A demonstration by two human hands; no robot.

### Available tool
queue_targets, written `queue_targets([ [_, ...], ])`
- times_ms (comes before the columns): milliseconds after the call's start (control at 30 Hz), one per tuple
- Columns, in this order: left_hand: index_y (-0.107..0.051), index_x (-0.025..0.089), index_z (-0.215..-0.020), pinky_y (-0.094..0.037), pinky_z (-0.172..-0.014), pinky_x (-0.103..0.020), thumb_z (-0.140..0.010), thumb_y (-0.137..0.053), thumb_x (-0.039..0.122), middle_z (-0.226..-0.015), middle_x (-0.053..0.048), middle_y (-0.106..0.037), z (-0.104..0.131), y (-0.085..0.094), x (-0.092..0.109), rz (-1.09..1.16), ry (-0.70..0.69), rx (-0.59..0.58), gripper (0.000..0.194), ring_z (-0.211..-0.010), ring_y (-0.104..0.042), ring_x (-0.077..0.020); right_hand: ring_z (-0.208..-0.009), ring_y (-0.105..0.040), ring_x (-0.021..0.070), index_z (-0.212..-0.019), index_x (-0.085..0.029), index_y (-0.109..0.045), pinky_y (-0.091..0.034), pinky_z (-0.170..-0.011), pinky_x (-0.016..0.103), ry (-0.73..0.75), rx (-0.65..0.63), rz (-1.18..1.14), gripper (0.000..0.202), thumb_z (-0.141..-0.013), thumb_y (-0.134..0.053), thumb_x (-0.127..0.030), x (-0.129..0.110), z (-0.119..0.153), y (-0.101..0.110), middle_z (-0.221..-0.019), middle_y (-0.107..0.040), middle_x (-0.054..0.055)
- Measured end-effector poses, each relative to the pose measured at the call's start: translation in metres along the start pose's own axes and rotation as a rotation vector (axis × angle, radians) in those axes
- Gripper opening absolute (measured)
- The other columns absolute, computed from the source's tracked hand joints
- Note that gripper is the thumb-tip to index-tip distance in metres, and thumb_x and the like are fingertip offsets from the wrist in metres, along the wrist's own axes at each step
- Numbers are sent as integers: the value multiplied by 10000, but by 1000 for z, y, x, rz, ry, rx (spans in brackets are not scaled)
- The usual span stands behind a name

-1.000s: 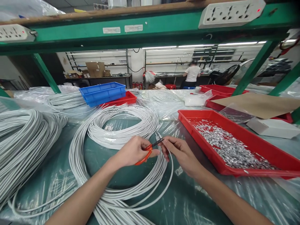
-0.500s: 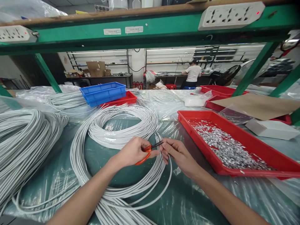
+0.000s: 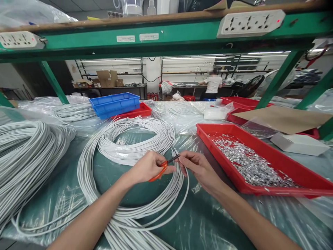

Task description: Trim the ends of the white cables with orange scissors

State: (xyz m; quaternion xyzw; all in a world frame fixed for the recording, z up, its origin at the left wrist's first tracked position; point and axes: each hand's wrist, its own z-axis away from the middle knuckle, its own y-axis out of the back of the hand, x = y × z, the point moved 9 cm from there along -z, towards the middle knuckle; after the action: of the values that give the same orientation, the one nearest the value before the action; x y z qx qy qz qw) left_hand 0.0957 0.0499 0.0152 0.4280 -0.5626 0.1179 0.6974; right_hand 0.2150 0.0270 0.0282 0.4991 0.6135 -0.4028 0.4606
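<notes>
My left hand (image 3: 150, 167) is closed round the orange handles of a pair of scissors (image 3: 161, 169). The dark blades point right and reach the fingertips of my right hand (image 3: 199, 166). That hand pinches the end of a white cable (image 3: 187, 187), which curves down and back to the left. The tip between the blades is too small to make out. Just behind the blades lie the loose ends of the cable bundle (image 3: 174, 151). A coil of white cable (image 3: 135, 158) rests on the green table beyond my left hand.
At right stands a red tray (image 3: 234, 180) of small silvery pieces, beside a white box (image 3: 299, 143). A larger cable coil (image 3: 28, 166) fills the left. Blue trays (image 3: 114, 104) sit behind. A green shelf beam (image 3: 182, 41) crosses overhead; a person (image 3: 212, 85) works far back.
The scissor handles look closer together than before, and the blades appear closed across the cable end. Both hands stay nearly in place; the view has shifted slightly.
</notes>
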Motion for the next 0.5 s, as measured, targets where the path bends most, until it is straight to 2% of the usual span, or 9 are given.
queue_targets([
  [233,-526,140,-588,-158,-416,-212,-783,-663,465,-491,38,-452,-1,-3,-2,-2,12,-28,403,-421,-328,-55,-509,-432,84,-651,-170,-524,-332,-496,233,79,15,115,315,-808,-699,-380,-11,5,0,-601,-469,-42],
  [367,-492,148,-563,-134,-429,-230,-785,-657,472,-491,43,-424,0,-3,-1,-39,21,-13,425,-432,-297,-57,-584,-432,99,-681,-174,-526,-361,-543,234,178,98,253,248,-837,-666,-306,-16,8,5,-641,-476,-33],
  [500,-432,158,-531,-122,-445,-242,-788,-648,482,-487,49,-365,2,-1,2,-120,15,50,467,-462,-257,-61,-612,-432,114,-674,-180,-510,-379,-582,249,246,185,373,229,-858,-627,-252,-20,13,7,-634,-467,-30],
])
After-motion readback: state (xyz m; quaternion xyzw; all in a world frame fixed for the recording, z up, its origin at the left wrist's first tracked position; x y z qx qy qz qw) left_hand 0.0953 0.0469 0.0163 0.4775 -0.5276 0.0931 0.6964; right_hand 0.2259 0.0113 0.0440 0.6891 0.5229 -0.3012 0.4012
